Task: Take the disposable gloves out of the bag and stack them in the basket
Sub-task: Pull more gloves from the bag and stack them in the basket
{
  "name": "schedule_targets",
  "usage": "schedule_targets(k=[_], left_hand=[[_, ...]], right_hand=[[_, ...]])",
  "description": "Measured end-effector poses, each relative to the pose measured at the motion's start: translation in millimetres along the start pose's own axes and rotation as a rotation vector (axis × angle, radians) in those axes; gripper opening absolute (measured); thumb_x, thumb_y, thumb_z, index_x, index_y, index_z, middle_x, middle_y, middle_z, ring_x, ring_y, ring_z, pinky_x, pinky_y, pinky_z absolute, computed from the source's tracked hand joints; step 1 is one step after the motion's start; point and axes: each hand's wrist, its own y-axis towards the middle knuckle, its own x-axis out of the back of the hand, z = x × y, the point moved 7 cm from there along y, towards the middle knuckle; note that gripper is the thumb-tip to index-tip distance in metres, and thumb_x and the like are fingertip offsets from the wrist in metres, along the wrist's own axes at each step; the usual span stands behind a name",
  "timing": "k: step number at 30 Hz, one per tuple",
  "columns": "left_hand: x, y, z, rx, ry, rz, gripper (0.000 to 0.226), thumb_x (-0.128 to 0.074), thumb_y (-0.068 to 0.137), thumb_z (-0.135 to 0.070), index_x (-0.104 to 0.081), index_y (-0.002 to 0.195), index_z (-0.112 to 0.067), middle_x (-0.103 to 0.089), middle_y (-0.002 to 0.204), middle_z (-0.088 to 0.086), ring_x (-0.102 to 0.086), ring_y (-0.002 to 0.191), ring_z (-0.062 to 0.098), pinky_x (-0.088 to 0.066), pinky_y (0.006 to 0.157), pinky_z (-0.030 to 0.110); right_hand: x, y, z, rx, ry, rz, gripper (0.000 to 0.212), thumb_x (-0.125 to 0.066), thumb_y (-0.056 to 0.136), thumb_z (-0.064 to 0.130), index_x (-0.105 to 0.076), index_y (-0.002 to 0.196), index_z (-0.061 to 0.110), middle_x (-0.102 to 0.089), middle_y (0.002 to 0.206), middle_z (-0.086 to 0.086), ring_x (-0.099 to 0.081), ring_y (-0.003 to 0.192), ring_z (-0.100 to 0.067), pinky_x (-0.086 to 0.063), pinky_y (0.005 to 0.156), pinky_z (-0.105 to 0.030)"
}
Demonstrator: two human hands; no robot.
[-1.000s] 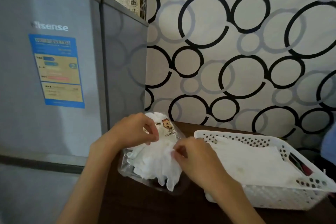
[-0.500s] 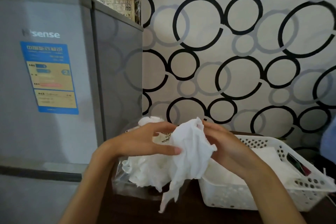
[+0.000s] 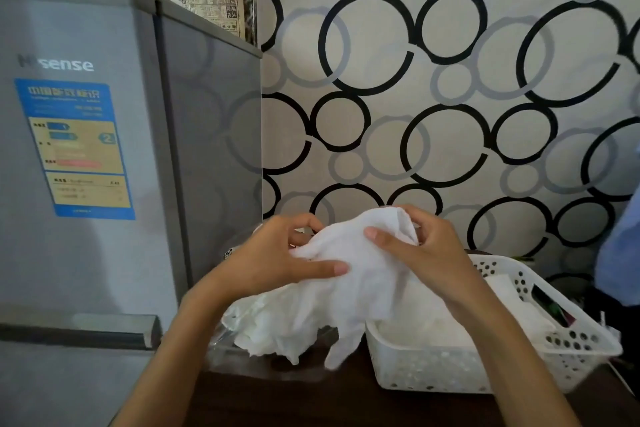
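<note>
A white glove [image 3: 360, 274] is pinched by the left hand [image 3: 277, 263] and right hand [image 3: 426, 253]. Below them, the bag [image 3: 273, 326] and basket [image 3: 433, 371] are seen on the worktop [image 3: 311, 402].

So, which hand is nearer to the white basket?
The right hand. It holds the glove just above the basket, at its near-left corner. The left hand grips the glove further left, above the bag, away from the basket.

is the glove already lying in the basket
No, both the left hand and right hand hold the glove up above the basket.
</note>
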Motion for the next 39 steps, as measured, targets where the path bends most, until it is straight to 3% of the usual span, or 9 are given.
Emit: schedule_targets(k=[4,7,14,19,23,28,31,34,39], left_hand=[[7,-1,-4,-0.066,-0.085,0.005,0.032,-0.069,0.072,-0.044,-0.07,0.09,-0.019,-0.072,0.076,-0.001,-0.059,0.059,0.006,-0.046,0.053,0.016],[8,-2,-10,-0.116,-0.122,-0.017,0.022,-0.059,0.083,-0.036,-0.072,0.088,-0.019,-0.068,0.07,-0.008,-0.054,0.057,-0.001,-0.045,0.056,0.013],[9,4,-4,-0.114,-0.02,-0.092,0.011,-0.062,0.092,-0.019,-0.07,0.093,-0.026,-0.072,0.089,-0.012,-0.065,0.082,0.001,-0.05,0.075,0.013],[-5,14,4,-0.072,0.054,-0.119,0.032,-0.072,0.083,-0.017,-0.061,0.108,-0.034,-0.067,0.101,-0.019,-0.061,0.093,-0.004,-0.049,0.08,0.016],[-36,21,-4,-0.027,0.037,0.064,0.073,-0.07,0.067,-0.06,-0.043,0.132,-0.042,-0.054,0.12,-0.024,-0.053,0.106,-0.008,-0.046,0.08,0.011],[-38,34,-29,-0.075,-0.146,-0.044,0.018,-0.057,0.093,-0.034,-0.069,0.098,-0.022,-0.072,0.088,-0.012,-0.068,0.079,0.002,-0.051,0.063,0.013],[-34,39,-46,-0.117,-0.179,-0.038,0.031,-0.05,0.094,-0.035,-0.071,0.095,-0.012,-0.072,0.092,0.009,-0.07,0.08,0.026,-0.058,0.068,0.037],[-32,44,-56,-0.163,-0.144,-0.052,0.05,-0.049,0.09,-0.043,-0.067,0.099,0.003,-0.065,0.095,0.025,-0.064,0.083,0.039,-0.055,0.076,0.044],[-30,46,-52,-0.059,-0.165,-0.279,0.025,-0.044,0.1,-0.033,-0.064,0.085,-0.028,-0.066,0.088,0.0,-0.059,0.081,0.011,-0.047,0.075,0.024]], right_hand=[[14,0,-4,-0.076,0.101,-0.003,0.002,-0.071,0.081,0.026,-0.072,0.08,0.024,-0.072,0.071,0.011,-0.064,0.062,0.003,-0.046,0.052,-0.011],[25,2,-10,-0.104,0.073,-0.085,0.018,-0.069,0.082,0.033,-0.071,0.072,0.018,-0.063,0.057,0.012,-0.056,0.051,0.002,-0.042,0.048,-0.01],[45,1,0,-0.03,0.076,-0.157,0.02,-0.065,0.085,0.035,-0.071,0.077,0.018,-0.059,0.072,-0.007,-0.051,0.066,-0.007,-0.039,0.056,-0.018],[43,0,10,0.05,0.001,-0.143,0.018,-0.057,0.092,0.03,-0.071,0.083,0.021,-0.064,0.081,-0.011,-0.053,0.066,-0.006,-0.04,0.058,-0.019],[39,7,20,0.092,-0.044,-0.08,0.018,-0.054,0.095,0.024,-0.071,0.089,0.024,-0.067,0.076,0.006,-0.058,0.065,0.003,-0.044,0.056,-0.01],[62,17,35,0.132,-0.155,-0.103,0.018,-0.053,0.094,0.029,-0.069,0.092,0.022,-0.067,0.082,-0.002,-0.059,0.072,-0.005,-0.043,0.061,-0.014],[89,19,48,0.157,-0.208,-0.176,0.022,-0.053,0.094,0.031,-0.068,0.09,0.014,-0.065,0.086,-0.016,-0.059,0.075,-0.025,-0.045,0.065,-0.032],[109,21,58,0.203,-0.391,-0.293,0.028,-0.056,0.091,0.04,-0.067,0.084,0.015,-0.066,0.074,-0.008,-0.062,0.073,-0.027,-0.051,0.066,-0.041],[108,16,66,0.296,-0.584,-0.402,0.04,-0.05,0.09,0.05,-0.064,0.078,0.014,-0.065,0.067,0.001,-0.061,0.064,-0.019,-0.052,0.056,-0.036]])
